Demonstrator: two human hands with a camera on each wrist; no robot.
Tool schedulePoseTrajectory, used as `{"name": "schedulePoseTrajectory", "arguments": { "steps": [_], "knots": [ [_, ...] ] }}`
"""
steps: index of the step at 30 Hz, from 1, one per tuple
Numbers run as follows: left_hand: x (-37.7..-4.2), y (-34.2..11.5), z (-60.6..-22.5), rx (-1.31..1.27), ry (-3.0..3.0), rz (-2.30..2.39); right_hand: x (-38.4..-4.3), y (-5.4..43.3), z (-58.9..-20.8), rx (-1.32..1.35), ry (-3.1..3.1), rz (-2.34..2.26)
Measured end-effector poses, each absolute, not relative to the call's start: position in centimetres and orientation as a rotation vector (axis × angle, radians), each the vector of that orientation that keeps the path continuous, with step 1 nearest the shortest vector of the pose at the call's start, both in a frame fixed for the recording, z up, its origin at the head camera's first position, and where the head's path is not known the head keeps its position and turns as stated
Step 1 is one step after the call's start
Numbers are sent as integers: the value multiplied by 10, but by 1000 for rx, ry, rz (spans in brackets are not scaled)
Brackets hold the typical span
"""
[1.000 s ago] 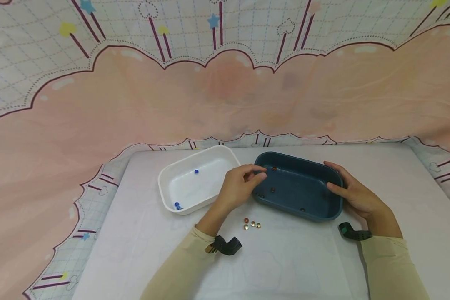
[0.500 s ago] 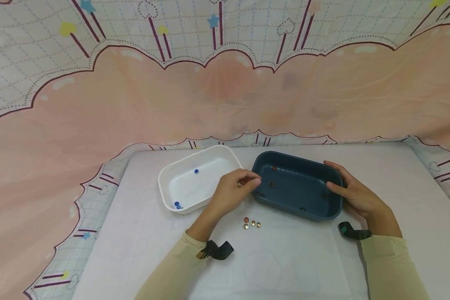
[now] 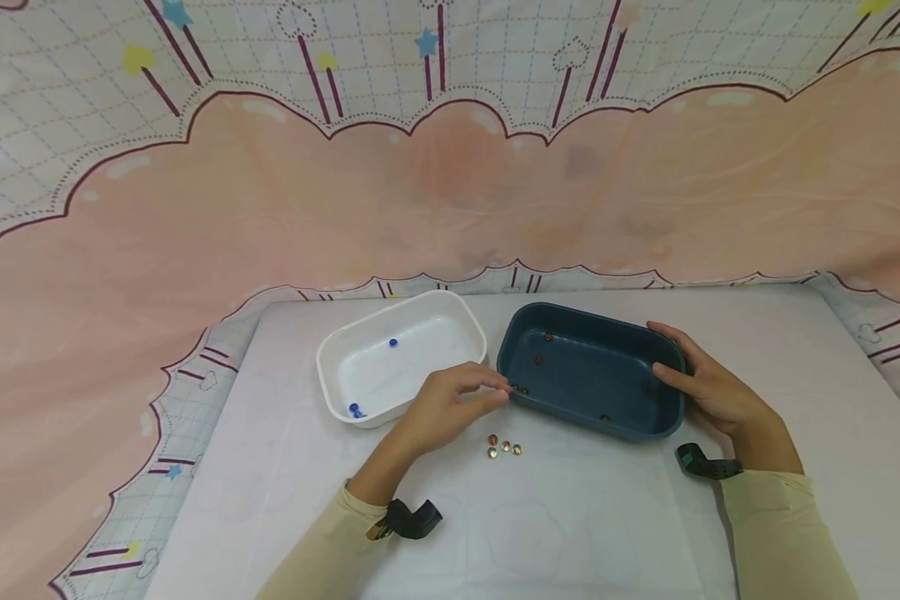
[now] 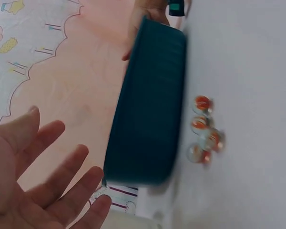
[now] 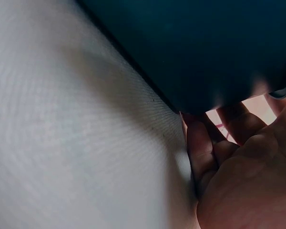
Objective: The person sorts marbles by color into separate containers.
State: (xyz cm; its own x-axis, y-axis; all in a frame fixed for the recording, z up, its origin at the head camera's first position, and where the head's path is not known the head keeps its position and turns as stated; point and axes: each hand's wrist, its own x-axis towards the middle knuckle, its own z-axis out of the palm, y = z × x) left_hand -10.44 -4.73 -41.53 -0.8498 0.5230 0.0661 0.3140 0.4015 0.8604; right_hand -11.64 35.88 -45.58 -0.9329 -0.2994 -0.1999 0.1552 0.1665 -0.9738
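Observation:
My left hand (image 3: 450, 404) is held by the near left corner of the dark blue tub (image 3: 592, 375), fingers spread and nothing in them, as the left wrist view shows. At the tub's right end my right hand (image 3: 708, 387) grips the wall, thumb over the rim and fingers beneath and behind it. Several orange-brown marbles (image 3: 538, 359) lie inside this tub. On the table in front of it sits a small group of clear glass marbles with orange swirls (image 4: 202, 104). Blue marbles (image 3: 355, 409) are in the white tub (image 3: 327, 367) to the left.
A white cloth (image 3: 570, 533) covers the table. The two tubs stand side by side, with a narrow gap between them. Behind the table hangs a patterned curtain (image 3: 450, 200). A black wrist camera (image 3: 412, 521) is strapped to each forearm.
My left hand has drawn back from over the dark blue tub's left rim, toward me and leftward, its fingers opening. One marble inside has rolled a little. My right hand stays put.

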Motion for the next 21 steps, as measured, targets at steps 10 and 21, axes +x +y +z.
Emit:
{"name": "schedulePoseTrajectory", "arguments": {
  "steps": [10, 21],
  "knots": [
    [-98, -63, -437, 878, 2437, 1218, -116, 359, -456, -129, 2109, -1821],
    [-96, -70, -457, 904, 2390, 1152, -116, 358, -456, -128, 2106, -1820]
  ]
}}
